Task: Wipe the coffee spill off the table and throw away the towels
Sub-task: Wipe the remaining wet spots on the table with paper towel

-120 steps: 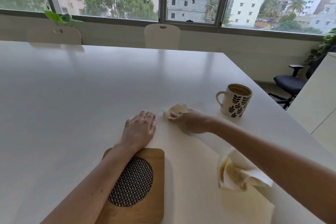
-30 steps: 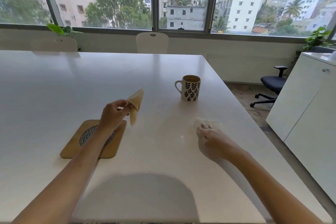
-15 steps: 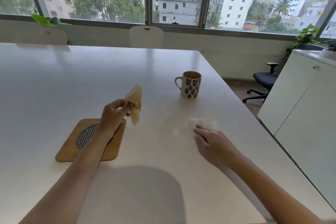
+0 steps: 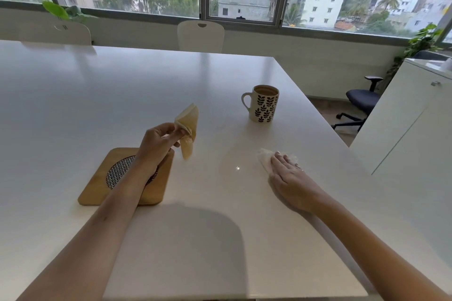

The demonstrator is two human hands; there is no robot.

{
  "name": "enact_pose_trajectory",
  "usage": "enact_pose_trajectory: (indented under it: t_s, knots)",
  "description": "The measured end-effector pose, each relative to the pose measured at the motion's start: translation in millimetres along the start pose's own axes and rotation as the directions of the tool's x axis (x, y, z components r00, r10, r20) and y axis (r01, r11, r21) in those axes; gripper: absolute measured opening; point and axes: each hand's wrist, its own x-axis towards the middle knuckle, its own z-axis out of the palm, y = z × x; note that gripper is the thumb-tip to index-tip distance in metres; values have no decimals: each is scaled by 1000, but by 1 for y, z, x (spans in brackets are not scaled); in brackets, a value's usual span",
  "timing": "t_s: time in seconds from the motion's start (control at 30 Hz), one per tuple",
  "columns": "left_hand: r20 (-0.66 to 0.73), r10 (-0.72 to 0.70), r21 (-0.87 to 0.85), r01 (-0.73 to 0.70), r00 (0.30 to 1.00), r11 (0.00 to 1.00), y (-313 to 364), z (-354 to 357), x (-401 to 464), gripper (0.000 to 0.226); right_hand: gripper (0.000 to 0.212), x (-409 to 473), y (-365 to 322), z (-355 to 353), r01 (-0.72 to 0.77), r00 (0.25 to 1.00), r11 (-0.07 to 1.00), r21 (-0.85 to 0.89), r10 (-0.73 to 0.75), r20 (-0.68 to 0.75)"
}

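My left hand [image 4: 159, 142] is raised above the white table [image 4: 97, 95] and pinches a folded, coffee-stained paper towel [image 4: 188, 127] that hangs from its fingertips. My right hand [image 4: 288, 176] lies flat, palm down, on a second, whiter paper towel [image 4: 265, 157] pressed against the table near the right edge. Only the towel's far-left part shows past the fingers. A faint wet sheen [image 4: 237, 161] lies on the table between the two hands.
A leaf-patterned mug [image 4: 265, 107] of coffee stands beyond the right hand. A wooden trivet [image 4: 97, 183] with a woven centre lies under my left forearm. White chairs stand at the far side, an office chair [image 4: 362, 100] and a white cabinet [image 4: 403, 134] to the right.
Since four seconds ago my left hand lifted the stained towel off the table. The right hand shifted to the whiter towel near the right edge and in the last second slid slightly.
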Motion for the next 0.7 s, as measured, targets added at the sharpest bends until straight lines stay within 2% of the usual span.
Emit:
enact_pose_trajectory:
  t_s: [0.27, 0.4, 0.5, 0.6, 0.7]
  knots:
    - [0, -3, 23, 3, 1000, 1000, 0, 2, 2, 4, 43, -6, -5, -2, 52, 986, 997, -64, -61, -154]
    - [4, -10, 16, 10, 1000, 1000, -1, 2, 2, 2, 42, -19, -17, 4, 96, 983, 994, -57, -103, -149]
    - [5, -8, 5, 8, 1000, 1000, -1, 2, 2, 9, 44, -38, -45, 17, 243, 959, 969, -47, -247, -136]
    - [12, 6, 5, -6, 1000, 1000, 0, 2, 1, 16, 52, -56, -86, 40, 430, 902, 903, -23, -430, -23]
    - [25, 24, 5, -24, 999, 1000, 0, 1, -1, 14, 55, -60, -101, 51, 478, 878, 878, -14, -478, 16]
